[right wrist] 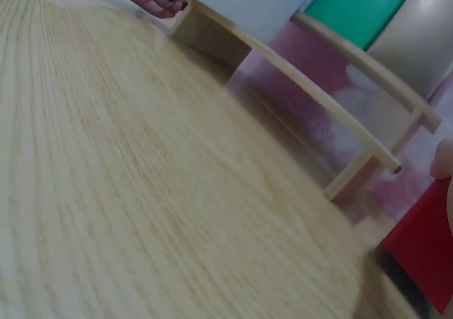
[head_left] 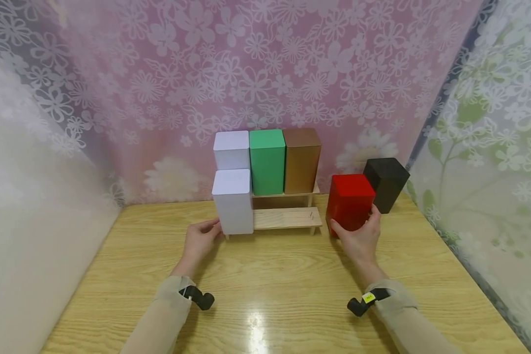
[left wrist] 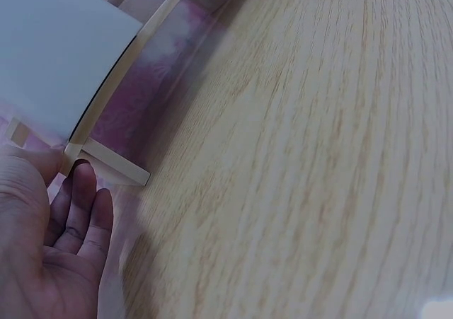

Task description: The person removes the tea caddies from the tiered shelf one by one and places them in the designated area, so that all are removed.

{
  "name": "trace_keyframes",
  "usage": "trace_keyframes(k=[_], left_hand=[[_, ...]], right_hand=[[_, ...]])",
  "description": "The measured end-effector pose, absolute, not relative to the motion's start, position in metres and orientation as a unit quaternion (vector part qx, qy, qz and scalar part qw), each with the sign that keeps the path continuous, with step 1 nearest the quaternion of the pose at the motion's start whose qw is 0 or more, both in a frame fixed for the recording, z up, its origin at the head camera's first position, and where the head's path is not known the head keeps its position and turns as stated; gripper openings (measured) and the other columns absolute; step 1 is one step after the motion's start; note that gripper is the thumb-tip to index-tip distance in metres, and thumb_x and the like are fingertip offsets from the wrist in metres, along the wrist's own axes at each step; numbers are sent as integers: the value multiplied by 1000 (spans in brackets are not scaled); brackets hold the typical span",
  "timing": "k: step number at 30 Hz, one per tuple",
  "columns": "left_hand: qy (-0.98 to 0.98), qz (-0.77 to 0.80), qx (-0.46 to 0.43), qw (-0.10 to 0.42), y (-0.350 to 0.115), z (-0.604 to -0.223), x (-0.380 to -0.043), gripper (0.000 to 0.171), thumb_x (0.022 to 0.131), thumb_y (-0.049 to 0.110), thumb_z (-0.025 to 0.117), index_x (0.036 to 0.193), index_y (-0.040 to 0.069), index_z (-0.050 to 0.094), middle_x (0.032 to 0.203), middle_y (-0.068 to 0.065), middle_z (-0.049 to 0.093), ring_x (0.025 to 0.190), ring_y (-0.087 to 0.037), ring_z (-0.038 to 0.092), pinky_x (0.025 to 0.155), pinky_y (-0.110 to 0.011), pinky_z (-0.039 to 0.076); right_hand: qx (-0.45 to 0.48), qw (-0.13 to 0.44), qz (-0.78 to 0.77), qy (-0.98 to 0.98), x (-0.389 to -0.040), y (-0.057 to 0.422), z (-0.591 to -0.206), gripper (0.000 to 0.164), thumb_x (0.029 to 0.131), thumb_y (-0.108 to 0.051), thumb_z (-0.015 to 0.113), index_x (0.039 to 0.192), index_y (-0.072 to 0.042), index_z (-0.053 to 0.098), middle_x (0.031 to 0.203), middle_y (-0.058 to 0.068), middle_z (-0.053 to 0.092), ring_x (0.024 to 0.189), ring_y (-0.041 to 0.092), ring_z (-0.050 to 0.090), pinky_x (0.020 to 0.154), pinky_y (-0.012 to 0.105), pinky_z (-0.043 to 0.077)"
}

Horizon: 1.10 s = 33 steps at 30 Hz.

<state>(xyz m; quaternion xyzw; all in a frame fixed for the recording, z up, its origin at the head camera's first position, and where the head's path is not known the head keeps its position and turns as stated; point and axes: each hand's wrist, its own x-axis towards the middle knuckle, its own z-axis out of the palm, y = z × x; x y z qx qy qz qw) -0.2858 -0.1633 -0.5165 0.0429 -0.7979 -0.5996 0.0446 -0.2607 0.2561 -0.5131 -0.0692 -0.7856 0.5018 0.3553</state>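
A two-tier wooden rack (head_left: 287,219) stands against the curtain. My left hand (head_left: 202,239) is at its front left corner; in the left wrist view the thumb and fingers of that hand (left wrist: 64,213) pinch the end of the lower board. Just above them a white box (head_left: 234,206) stands on the left of the lower tier. To the right of the rack, my right hand (head_left: 358,238) grips a red box (head_left: 351,201) low down, thumb on the left side and fingers round the right. The right wrist view catches only a corner of the red box (right wrist: 425,245).
On the upper tier stand a second white box (head_left: 231,147), a green box (head_left: 267,162) and a brown box (head_left: 302,162), side by side. A black box (head_left: 386,184) is behind the red one, at the right. A floral curtain (head_left: 265,64) hangs behind the wooden table (head_left: 265,275).
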Motion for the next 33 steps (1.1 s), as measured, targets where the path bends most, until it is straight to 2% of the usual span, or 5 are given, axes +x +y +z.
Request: trace_keyframes(k=[5, 13, 20, 33], left_hand=[[-800, -597, 45, 46, -163, -517, -285, 31, 102, 22, 76, 126, 3, 78, 124, -16, 75, 105, -23, 73, 83, -28, 61], [-792, -607, 33, 57, -165, -519, -286, 27, 100, 21, 77, 121, 3, 80, 118, -16, 76, 97, -21, 74, 76, -26, 61], [-784, -618, 32, 50, -166, -521, -289, 28, 101, 21, 77, 121, 3, 80, 120, -16, 76, 99, -23, 75, 79, -30, 63], [-782, -619, 41, 58, -164, -520, -288, 30, 100, 20, 78, 121, 0, 79, 120, -18, 75, 98, -20, 74, 78, -26, 62]], right_hand=[[-64, 349, 499, -790, -268, 258, -525, 97, 77, -10, 95, 155, -5, 36, 151, 16, 50, 134, 34, 48, 111, 58, 45], [-52, 338, 501, -795, -277, 259, -529, 100, 78, -12, 95, 157, -7, 33, 154, 16, 46, 138, 35, 46, 115, 58, 42], [-30, 328, 511, -794, -294, 263, -531, 101, 79, -12, 94, 156, -5, 30, 155, 16, 45, 139, 35, 47, 116, 57, 42], [-22, 309, 511, -802, -326, 270, -530, 104, 80, -13, 94, 158, -7, 26, 158, 16, 42, 143, 34, 44, 120, 54, 36]])
